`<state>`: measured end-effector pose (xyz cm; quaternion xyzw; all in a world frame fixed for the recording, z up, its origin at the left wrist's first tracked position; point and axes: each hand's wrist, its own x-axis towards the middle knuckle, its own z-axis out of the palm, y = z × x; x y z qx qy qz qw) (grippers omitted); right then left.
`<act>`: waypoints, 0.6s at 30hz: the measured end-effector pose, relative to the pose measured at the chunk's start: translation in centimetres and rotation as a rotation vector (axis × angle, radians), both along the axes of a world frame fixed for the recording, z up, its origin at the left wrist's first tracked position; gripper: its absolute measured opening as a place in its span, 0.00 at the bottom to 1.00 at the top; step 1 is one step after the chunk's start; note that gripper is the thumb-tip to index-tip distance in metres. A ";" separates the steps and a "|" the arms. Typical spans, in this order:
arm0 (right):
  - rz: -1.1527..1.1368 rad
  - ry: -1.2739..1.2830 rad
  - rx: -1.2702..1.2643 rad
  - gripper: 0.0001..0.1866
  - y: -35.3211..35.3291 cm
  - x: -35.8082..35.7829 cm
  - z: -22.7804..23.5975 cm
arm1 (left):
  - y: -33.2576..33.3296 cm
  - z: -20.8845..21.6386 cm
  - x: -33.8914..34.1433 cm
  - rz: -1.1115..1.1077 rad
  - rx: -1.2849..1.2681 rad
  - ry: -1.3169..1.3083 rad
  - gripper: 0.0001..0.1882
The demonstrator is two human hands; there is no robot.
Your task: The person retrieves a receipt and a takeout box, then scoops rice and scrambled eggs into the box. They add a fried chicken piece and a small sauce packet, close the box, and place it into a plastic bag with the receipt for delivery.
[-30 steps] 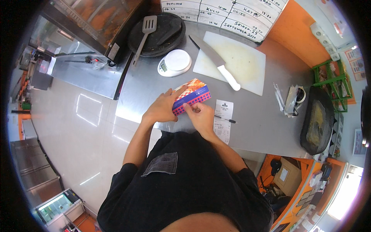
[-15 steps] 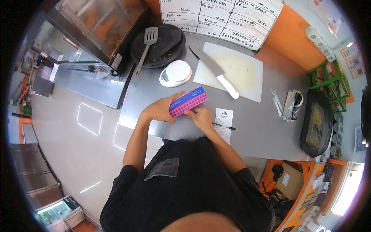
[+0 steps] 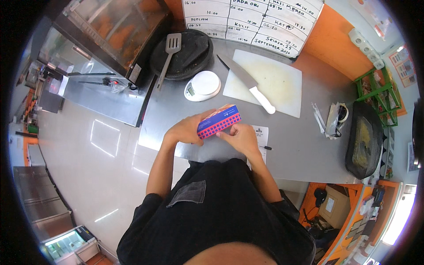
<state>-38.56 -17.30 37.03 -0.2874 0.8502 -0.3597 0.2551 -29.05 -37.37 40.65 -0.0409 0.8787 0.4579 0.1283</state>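
A small blue and pink checkered cardboard box (image 3: 221,124) is held tilted above the near edge of the steel table. My left hand (image 3: 184,130) is closed around its left end. At the box's near right side, my right hand (image 3: 244,139) has its fingers curled, with the thumb and fingertips against the lower edge. Just beyond the box sits a white kitchen scale (image 3: 204,85). Partly hidden by my right hand and forearm, a printed paper slip (image 3: 261,131) lies on the table with a black pen (image 3: 266,148) across it.
A large knife (image 3: 247,79) rests on a white cutting board (image 3: 282,88). To the left, a slotted spatula (image 3: 173,44) lies on a dark round pan (image 3: 194,55) beside a glass display cabinet (image 3: 119,26). Tape (image 3: 341,114) and a black tray (image 3: 363,137) are on the right.
The box has shifted slightly right and toward me in the view. My right hand has moved right and nearer, now covering more of the paper slip and pen.
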 end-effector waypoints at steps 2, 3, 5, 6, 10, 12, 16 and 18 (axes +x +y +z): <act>-0.034 0.208 -0.018 0.27 0.0 0.0 0.5 | -0.1 0.5 -0.2 0.023 -0.009 -0.115 0.57; -0.069 0.360 -0.105 0.30 -0.1 0.2 0.6 | -0.1 0.7 -0.4 0.029 -0.016 -0.170 0.57; -0.097 0.563 -0.181 0.36 -0.6 0.6 0.9 | -0.3 0.2 -0.1 0.053 0.014 -0.138 0.57; -0.093 0.617 -0.171 0.40 -1.0 0.5 1.6 | -0.4 0.0 0.0 0.066 0.027 -0.118 0.56; -0.087 0.701 -0.254 0.47 -3.3 -1.1 1.9 | 0.0 -0.3 0.1 0.034 0.020 -0.021 0.57; -0.216 0.687 -0.245 0.44 -5.0 -1.9 1.1 | 0.2 -0.8 0.1 -0.010 -0.047 0.047 0.57; -0.361 0.551 -0.361 0.38 -5.4 -3.0 1.4 | 1.6 -0.3 0.5 0.044 -0.176 -0.036 0.57; -0.451 0.633 -0.447 0.32 -3.9 -3.8 1.3 | 2.1 -0.2 0.6 0.049 -0.209 -0.018 0.57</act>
